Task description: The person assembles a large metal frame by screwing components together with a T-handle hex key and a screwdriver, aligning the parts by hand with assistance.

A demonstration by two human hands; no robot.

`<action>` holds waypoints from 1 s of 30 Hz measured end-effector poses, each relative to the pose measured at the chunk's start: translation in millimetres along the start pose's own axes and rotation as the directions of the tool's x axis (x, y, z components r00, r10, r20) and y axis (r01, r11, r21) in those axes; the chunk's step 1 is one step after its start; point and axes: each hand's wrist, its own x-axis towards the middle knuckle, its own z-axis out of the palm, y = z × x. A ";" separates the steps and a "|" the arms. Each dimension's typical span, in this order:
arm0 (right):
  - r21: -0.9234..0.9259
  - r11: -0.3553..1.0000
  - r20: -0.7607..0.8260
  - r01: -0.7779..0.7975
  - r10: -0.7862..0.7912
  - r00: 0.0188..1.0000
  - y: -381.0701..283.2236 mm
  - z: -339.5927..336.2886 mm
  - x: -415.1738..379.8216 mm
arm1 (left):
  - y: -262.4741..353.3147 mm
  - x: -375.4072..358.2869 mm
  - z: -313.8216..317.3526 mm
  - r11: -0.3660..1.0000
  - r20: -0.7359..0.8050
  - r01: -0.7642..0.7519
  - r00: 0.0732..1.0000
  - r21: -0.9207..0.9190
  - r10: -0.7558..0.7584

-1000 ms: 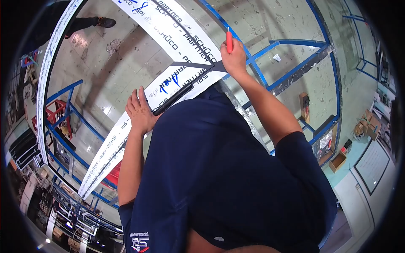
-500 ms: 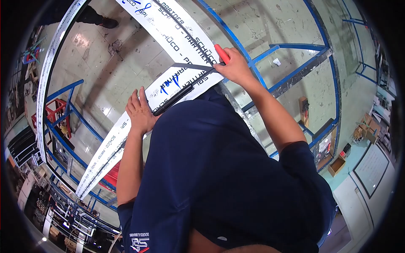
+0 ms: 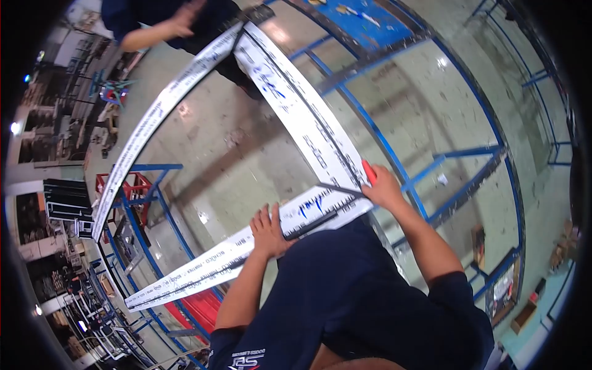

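A large frame of profiles wrapped in white printed film (image 3: 209,262) lies in front of me, with blue handwriting near its corners. My left hand (image 3: 269,233) rests with spread fingers on its near profile, beside a black strip (image 3: 314,225) lying along that profile. At the near right corner, my right hand (image 3: 383,188) is closed around a red-handled tool (image 3: 369,172). The tool's working end is hidden at the corner, where a dark grey joint piece (image 3: 339,190) crosses the film.
Another person's hand (image 3: 182,23) is raised beyond the frame's far corner. Blue metal stands (image 3: 394,157) run beneath and to the right. A blue board (image 3: 364,24) with small tools lies at the top. Red metal parts (image 3: 197,311) show below left.
The view has tilted up and shifted, so the frame and both hands appear lower and further right. The other person's hand and the far corner have come into view. Both my hands keep their places.
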 end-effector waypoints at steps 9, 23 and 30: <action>-0.010 0.998 0.058 -0.056 0.056 0.997 -15.7 -8.9 0.8 | -0.1 0.9 1.1 1.000 0.015 0.015 1.000 0.000 -0.015; -0.044 0.997 0.076 -0.056 0.059 0.995 -13.7 -5.3 4.7 | -2.8 3.8 2.4 1.000 0.038 0.018 0.999 -0.013 -0.017; -0.032 0.998 0.092 -0.060 0.063 0.994 -17.4 -8.8 3.5 | -5.5 4.0 3.5 1.000 0.038 0.003 0.999 -0.009 -0.002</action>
